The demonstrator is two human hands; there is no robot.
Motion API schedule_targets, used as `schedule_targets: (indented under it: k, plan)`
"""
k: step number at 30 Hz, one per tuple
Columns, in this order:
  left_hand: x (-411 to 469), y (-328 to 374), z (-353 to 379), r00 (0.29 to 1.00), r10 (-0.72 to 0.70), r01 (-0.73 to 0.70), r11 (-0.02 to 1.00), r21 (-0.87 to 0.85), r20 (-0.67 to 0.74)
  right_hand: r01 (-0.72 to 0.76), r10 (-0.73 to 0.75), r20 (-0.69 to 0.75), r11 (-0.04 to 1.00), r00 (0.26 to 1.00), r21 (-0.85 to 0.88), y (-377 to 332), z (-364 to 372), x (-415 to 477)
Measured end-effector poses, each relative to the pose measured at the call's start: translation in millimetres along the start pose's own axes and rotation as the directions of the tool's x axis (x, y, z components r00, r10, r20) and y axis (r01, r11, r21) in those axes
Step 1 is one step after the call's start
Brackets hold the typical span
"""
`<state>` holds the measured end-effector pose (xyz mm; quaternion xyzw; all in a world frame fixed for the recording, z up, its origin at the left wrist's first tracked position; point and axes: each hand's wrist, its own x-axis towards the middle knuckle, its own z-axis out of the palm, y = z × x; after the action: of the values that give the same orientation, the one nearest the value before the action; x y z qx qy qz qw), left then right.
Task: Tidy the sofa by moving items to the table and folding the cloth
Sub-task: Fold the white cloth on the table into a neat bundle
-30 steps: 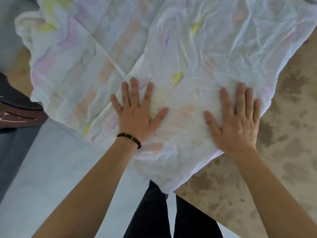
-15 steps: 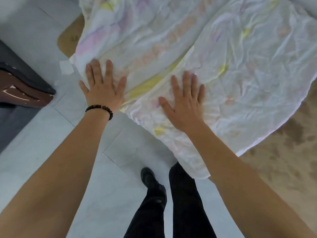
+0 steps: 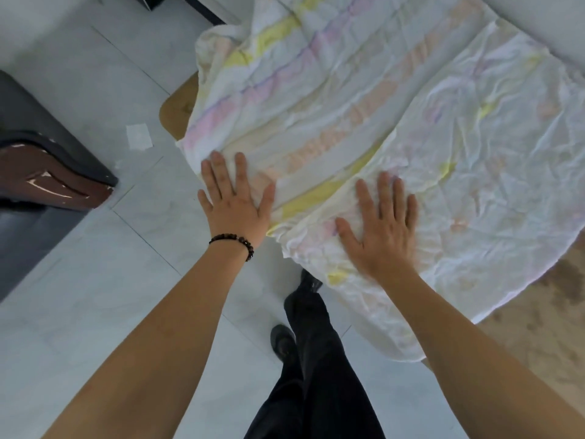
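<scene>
- Left hand (image 3: 235, 204): fully open, palm down. Fingers straight and slightly spread, flat on the near left edge of the cloth (image 3: 411, 137). It grips nothing and only presses.
- Right hand (image 3: 383, 229): also fully open, palm down, fingers straight with the thumb out to the side. It lies flat on the near corner of the cloth's upper layer, with no pinch or curl.
- The hands are apart, with a yellow stripe of the cloth between them.
- A dark beaded bracelet (image 3: 234, 242) is on the left wrist. Both forearms are bare.
- The cloth is thin, white and finely creased all over, with pale bands of pink, peach, yellow and violet. It is spread over the table (image 3: 538, 343) with one layer folded across another; the top layer's edge runs diagonally up from the right hand. Its near border droops past the table's edge, and its far left corner is bunched.
- The table has a tan top with darker brown blotches and a matte surface. A rounded corner shows at the left, just beside the cloth.
- The floor (image 3: 95, 280) is pale grey tile with thin joints. A small white paper scrap (image 3: 139, 136) lies on it, near the table corner.
- Dark furniture (image 3: 47, 172) stands at the left, charcoal with a glossy brown panel, well apart from the table.
- Black trousers (image 3: 316, 375) and a black shoe (image 3: 281, 340) are below, between the arms.
</scene>
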<state>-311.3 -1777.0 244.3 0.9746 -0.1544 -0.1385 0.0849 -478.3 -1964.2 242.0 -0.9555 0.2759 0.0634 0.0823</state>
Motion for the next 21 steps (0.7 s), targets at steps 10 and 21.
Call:
schedule_targets:
  k: [10, 21]
  plan:
    - [3, -1, -19, 0.991, 0.072, -0.087, 0.986, 0.141, 0.109, 0.003, 0.000, -0.084, 0.999, 0.996, 0.043, -2, -7, 0]
    - [109, 4, -122, 0.845, 0.489, -0.527, 0.831, 0.179, 0.218, -0.253, 0.239, 0.128, 0.963, 0.962, 0.098, -41, -42, 6]
